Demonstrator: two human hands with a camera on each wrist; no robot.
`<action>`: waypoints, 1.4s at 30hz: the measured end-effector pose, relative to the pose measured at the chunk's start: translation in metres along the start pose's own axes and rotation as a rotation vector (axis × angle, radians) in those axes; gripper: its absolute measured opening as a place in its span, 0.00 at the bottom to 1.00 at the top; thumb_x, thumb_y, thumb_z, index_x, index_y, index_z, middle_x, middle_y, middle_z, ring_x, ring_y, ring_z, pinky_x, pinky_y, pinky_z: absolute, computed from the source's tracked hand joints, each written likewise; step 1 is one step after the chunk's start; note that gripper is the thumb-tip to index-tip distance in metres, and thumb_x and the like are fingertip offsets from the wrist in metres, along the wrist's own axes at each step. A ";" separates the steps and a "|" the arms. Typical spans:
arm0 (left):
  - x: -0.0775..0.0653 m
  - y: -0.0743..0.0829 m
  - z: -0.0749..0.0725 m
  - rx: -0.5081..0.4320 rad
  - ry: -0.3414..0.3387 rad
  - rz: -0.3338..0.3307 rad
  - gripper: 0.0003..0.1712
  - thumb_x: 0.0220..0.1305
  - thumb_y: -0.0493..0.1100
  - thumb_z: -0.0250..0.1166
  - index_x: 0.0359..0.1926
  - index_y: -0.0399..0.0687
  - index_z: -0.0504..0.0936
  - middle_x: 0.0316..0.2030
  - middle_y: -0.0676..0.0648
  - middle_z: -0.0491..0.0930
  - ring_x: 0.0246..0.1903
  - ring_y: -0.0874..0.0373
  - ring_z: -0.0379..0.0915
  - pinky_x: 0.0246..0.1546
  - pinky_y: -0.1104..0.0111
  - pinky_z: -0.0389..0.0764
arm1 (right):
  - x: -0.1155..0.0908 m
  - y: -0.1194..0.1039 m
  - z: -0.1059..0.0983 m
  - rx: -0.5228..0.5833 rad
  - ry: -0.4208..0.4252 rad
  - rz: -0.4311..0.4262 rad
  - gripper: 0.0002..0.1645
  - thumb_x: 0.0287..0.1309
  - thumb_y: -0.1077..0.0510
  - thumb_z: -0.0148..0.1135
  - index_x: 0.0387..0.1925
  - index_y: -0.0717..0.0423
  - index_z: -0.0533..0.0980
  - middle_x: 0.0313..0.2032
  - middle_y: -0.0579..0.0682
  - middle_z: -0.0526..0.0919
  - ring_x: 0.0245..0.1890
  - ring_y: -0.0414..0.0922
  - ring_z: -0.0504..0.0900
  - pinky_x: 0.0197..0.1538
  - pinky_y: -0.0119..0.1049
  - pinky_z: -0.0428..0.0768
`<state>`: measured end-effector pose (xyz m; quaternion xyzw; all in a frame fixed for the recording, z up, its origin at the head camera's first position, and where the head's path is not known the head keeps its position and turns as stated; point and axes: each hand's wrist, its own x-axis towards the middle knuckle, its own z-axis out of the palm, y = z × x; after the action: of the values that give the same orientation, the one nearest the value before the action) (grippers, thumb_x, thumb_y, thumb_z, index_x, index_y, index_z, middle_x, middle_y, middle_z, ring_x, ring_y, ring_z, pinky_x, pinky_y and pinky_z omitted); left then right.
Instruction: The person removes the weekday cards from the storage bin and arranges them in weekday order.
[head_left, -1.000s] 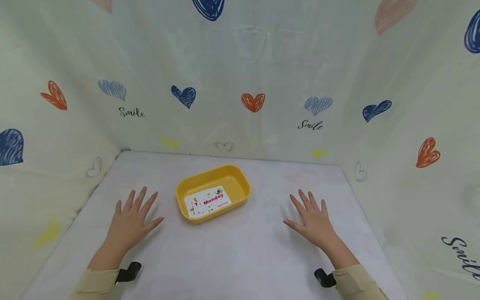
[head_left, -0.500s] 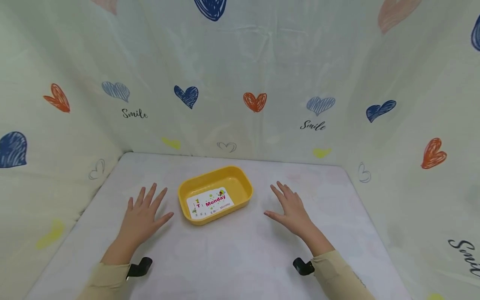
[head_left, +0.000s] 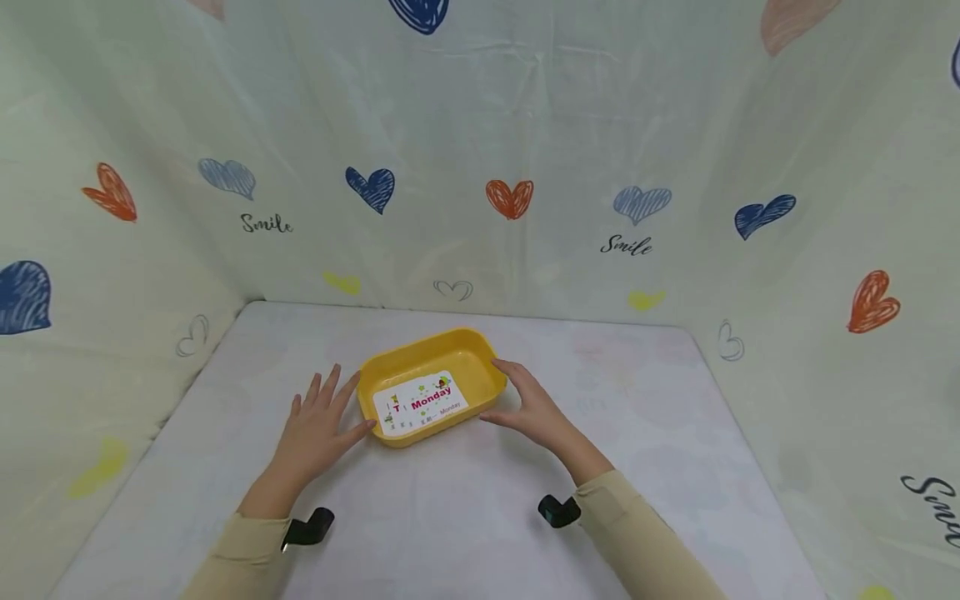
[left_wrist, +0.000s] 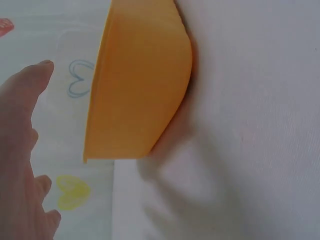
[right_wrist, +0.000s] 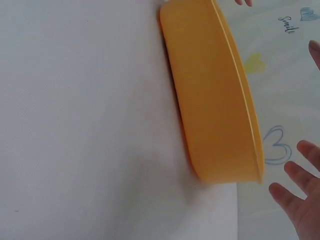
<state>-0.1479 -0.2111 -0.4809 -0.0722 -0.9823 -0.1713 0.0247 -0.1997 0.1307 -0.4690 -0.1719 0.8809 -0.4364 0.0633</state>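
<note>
A shallow yellow plastic tray point(head_left: 471, 367) stands on the white table, slightly turned. Inside it lies a white card point(head_left: 420, 402) printed "Monday". My left hand point(head_left: 315, 437) is at the tray's left end, fingers spread, thumb tip overlapping the near left corner in the head view. At the right end, my right hand point(head_left: 534, 408) has thumb and fingers parted around the corner. The left wrist view shows the tray's outer wall point(left_wrist: 137, 85) with a gap to the left fingers. Likewise, in the right wrist view, spread fingers point(right_wrist: 305, 175) stand apart from the rim.
The white table point(head_left: 450, 525) is bordered by a pale curtain point(head_left: 555, 125) with printed hearts and "Smile" lettering at the back and sides. A black wrist camera point(head_left: 311, 527) sits at the left cuff, another black camera point(head_left: 558, 511) at the right.
Both hands have moved inward from the table's sides to the two ends of the tray, the right one farther. The tray and card have stayed in place.
</note>
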 end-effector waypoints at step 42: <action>0.007 0.007 0.060 -1.062 -0.132 -0.423 0.60 0.57 0.44 0.70 0.77 0.65 0.37 0.75 0.41 0.41 0.71 0.43 0.42 0.67 0.49 0.48 | 0.095 -0.006 0.032 -0.069 -0.430 0.147 0.37 0.49 0.60 0.76 0.62 0.48 0.72 0.59 0.52 0.71 0.54 0.49 0.72 0.61 0.42 0.73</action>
<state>-0.1550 -0.1832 -0.5348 0.1126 -0.7540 -0.6375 -0.1111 -0.2785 0.0691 -0.4802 -0.1986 0.8717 -0.3533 0.2754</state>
